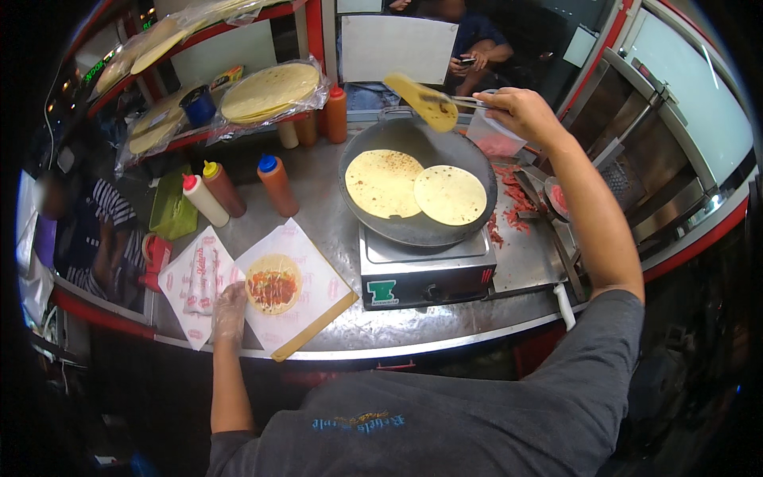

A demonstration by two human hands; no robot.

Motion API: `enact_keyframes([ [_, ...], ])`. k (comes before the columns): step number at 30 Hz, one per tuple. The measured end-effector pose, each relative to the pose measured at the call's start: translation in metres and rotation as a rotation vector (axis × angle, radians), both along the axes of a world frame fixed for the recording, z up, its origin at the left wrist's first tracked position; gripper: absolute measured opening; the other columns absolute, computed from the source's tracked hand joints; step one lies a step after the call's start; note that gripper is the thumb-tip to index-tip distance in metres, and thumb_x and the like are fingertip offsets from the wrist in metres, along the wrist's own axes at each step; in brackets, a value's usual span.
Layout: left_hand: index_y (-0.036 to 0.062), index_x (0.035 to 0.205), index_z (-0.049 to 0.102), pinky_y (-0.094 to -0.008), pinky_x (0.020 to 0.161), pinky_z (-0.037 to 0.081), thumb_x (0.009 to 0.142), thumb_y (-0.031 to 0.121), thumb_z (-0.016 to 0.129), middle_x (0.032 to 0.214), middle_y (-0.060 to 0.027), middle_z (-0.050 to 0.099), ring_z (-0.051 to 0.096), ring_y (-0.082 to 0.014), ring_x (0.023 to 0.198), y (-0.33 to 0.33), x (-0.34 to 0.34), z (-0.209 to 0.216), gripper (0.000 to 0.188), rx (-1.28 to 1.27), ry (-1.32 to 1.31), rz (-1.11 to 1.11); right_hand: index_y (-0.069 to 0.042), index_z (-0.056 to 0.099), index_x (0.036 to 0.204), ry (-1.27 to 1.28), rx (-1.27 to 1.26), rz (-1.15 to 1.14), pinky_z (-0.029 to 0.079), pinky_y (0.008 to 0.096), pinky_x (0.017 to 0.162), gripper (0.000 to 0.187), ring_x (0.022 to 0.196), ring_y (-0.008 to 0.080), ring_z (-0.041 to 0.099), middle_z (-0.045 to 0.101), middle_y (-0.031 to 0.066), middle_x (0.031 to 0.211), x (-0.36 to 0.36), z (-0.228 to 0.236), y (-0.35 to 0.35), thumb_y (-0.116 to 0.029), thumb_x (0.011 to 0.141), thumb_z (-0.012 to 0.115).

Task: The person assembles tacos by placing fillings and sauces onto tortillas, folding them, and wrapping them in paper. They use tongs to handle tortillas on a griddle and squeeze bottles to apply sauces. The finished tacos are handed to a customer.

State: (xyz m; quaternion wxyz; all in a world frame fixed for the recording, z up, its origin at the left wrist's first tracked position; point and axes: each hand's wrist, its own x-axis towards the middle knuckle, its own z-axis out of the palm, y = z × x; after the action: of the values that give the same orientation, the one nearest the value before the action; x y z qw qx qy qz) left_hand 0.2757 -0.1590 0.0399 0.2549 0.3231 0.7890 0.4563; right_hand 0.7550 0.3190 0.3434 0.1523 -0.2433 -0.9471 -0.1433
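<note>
From where I stand, the person's bare right hand (520, 115) has its grip closed around slim metal tongs (469, 102), whose far end holds a limp, brown-spotted yellow flatbread (423, 99) up by the far rim of a round, dark grey pan (413, 232). Two pale, round, toasted flatbreads (383, 183) lie in that pan, one overlapping the other, on a silver-topped black burner (429, 282). The left hand (230, 310), in a clear plastic glove, is down at the left edge of a white printed paper sheet (318, 278); I can't tell whether its grip pinches anything. On that sheet sits a small round flatbread with orange-red topping (273, 285). Three squeeze bottles with red, yellow and blue caps (276, 187) stand behind on the grey metal tabletop (334, 330).
</note>
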Motion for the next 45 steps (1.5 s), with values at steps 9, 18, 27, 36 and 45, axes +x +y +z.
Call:
enact_keyframes([
  [9, -0.0011, 0.126, 0.070, -0.0270, 0.092, 0.054, 0.099, 0.004, 0.074, 0.112, -0.0059, 0.074, 0.065, -0.0120, 0.102, -0.005, -0.040, -0.063, 0.028, 0.341, -0.351, 0.009, -0.014, 0.075, 0.124, 0.040, -0.026, -0.280, 0.060, 0.0509, 0.080, 0.034, 0.091, 0.0387, 0.074, 0.073, 0.0162, 0.103, 0.008, -0.077, -0.078, -0.027, 0.092, 0.076],
  [18, 0.0039, 0.116, 0.073, -0.0296, 0.089, 0.056, 0.089, 0.006, 0.084, 0.107, -0.0031, 0.075, 0.068, -0.0118, 0.097, -0.001, -0.046, -0.065, 0.029, 0.272, -0.068, -0.117, -0.015, 0.072, 0.136, 0.126, -0.285, -0.467, 0.055, 0.0504, 0.083, 0.041, 0.096, 0.0421, 0.071, 0.073, 0.0202, 0.103, 0.025, -0.099, -0.185, -0.026, 0.096, 0.073],
  [27, 0.0037, 0.110, 0.075, -0.0341, 0.088, 0.058, 0.089, 0.009, 0.079, 0.102, -0.0087, 0.077, 0.073, -0.0207, 0.093, 0.004, -0.040, -0.043, 0.022, 0.247, 0.158, -0.223, -0.013, 0.073, 0.134, 0.240, -0.330, -0.469, 0.056, 0.0487, 0.085, 0.037, 0.096, 0.0393, 0.071, 0.074, 0.0191, 0.104, -0.034, -0.116, -0.253, -0.030, 0.101, 0.070],
  [36, 0.0051, 0.116, 0.078, -0.0425, 0.099, 0.057, 0.098, 0.009, 0.067, 0.116, -0.0188, 0.077, 0.073, -0.0365, 0.108, 0.012, -0.066, -0.002, 0.021, 0.150, 0.458, -0.709, -0.004, 0.072, 0.135, 0.560, -0.223, -0.773, 0.055, 0.0378, 0.098, 0.045, 0.116, 0.0279, 0.075, 0.076, 0.0233, 0.123, 0.020, -0.124, -0.226, -0.035, 0.103, 0.069],
  [45, 0.0082, 0.143, 0.060, -0.0490, 0.106, 0.053, 0.110, 0.026, 0.052, 0.130, -0.0193, 0.071, 0.067, -0.0383, 0.121, 0.015, -0.083, -0.003, 0.039, -0.032, 0.677, -0.906, -0.004, 0.064, 0.146, 0.325, -0.383, -0.951, 0.048, 0.0417, 0.112, 0.059, 0.132, 0.0328, 0.066, 0.069, 0.0205, 0.141, 0.149, -0.281, -0.126, -0.040, 0.099, 0.068],
])
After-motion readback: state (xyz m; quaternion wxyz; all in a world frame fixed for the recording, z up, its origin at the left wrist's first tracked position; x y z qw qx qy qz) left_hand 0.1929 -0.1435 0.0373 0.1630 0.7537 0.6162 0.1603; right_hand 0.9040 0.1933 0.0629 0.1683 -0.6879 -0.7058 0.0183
